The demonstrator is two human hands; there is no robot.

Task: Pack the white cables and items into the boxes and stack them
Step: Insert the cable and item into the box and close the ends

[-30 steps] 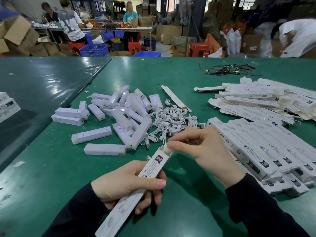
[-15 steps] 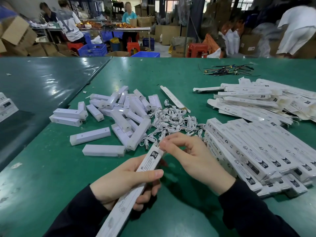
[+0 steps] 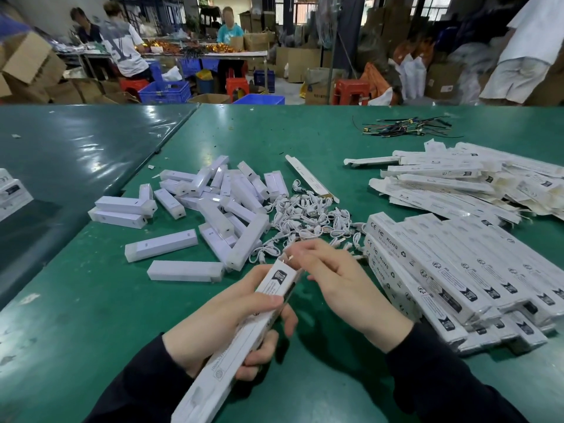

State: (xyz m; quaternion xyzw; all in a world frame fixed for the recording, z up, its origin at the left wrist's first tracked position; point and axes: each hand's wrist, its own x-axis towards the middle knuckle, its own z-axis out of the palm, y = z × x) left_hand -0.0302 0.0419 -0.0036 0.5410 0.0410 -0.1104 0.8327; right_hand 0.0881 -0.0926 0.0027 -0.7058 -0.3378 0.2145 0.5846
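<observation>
Boxes (image 3: 13, 190) sit cut off at the table's left edge, on the darker table (image 3: 76, 154). We see loose white items (image 3: 195, 206) piled on the green table (image 3: 91, 300) left of centre, two more lying apart nearer us (image 3: 160, 245) (image 3: 185, 271). Left hand (image 3: 222, 319) grips a long box (image 3: 241, 328) around its middle, thumb on top, fingers curled under; box is tilted, open end up and away from us, held just above the near part of the table. Right hand (image 3: 338, 279) is at that open end, fingers bent and bunched against the box tip; we cannot tell whether they pinch a cable or the flap. Cables (image 3: 311, 218) lie tangled at table centre, just beyond both hands. One flat box (image 3: 308, 178) lies alone behind the cables. Packed boxes (image 3: 451, 270) are stacked in overlapping rows near the right edge, touching the cable pile's right side. Flat boxes (image 3: 457, 181) are heaped behind them toward the far right. Dark wires (image 3: 406, 129) lie near the far edge. People (image 3: 122, 47) work at another table in the background, blurred.
</observation>
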